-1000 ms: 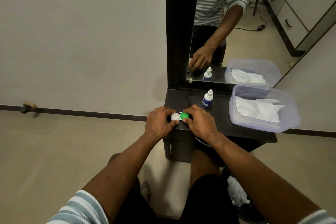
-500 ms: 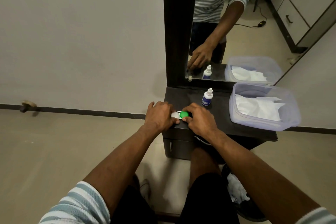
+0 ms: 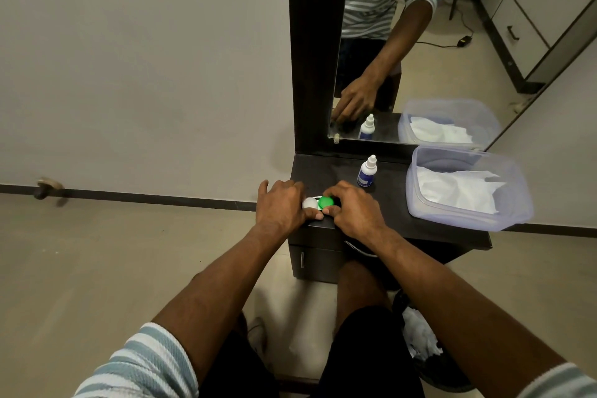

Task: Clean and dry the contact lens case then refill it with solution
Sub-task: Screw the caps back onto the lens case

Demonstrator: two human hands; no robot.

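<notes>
A contact lens case (image 3: pixel 318 202) with one white cap and one green cap lies at the front left corner of the dark dresser top (image 3: pixel 391 203). My left hand (image 3: pixel 281 207) holds the white-cap side, thumb along the case's near edge. My right hand (image 3: pixel 353 208) has its fingers curled round the green cap (image 3: pixel 325 202). Behind my right hand a small white solution bottle (image 3: pixel 367 172) with a blue label stands upright.
A clear plastic tub (image 3: pixel 465 216) holding white tissues sits on the right of the dresser top. A mirror (image 3: pixel 403 42) in a dark frame rises behind. A dark bin with crumpled tissue (image 3: pixel 420 336) stands on the floor by my right leg.
The hands stay on the case. My left hand's fingers have spread a little and its thumb now lies along the case's front edge; the white cap shows more.
</notes>
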